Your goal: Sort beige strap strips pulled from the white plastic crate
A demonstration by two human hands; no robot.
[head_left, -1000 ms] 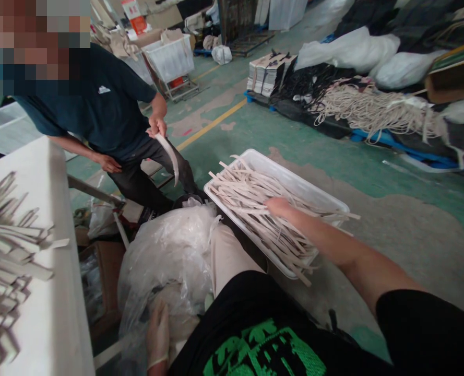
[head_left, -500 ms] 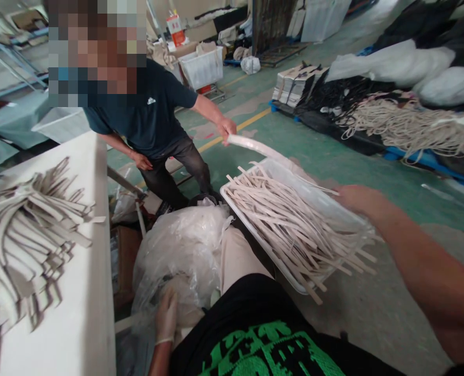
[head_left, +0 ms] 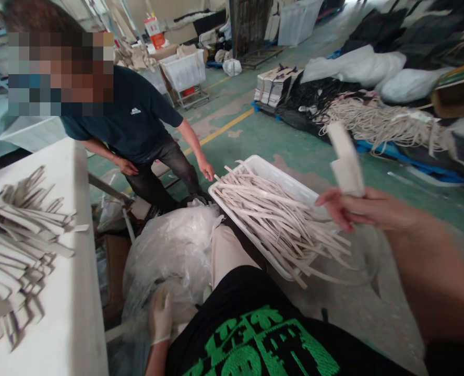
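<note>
The co-worker's hand (head_left: 206, 170) has let go; the pale strip (head_left: 348, 159) is now gripped by the right hand (head_left: 378, 210) alone, the tub (head_left: 281, 177) to its left. Whether the left hand (head_left: 161, 317), by the plastic bag (head_left: 171, 240), grasps anything is unclear.

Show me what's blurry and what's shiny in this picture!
In the head view, the right hand and the pale strip it holds look blurry; also in the head view, the plastic bag has shiny glints, while the white tub looks clearer.

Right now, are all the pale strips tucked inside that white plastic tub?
No, some of the pale strips stick out past the rim of the white plastic tub.
</note>
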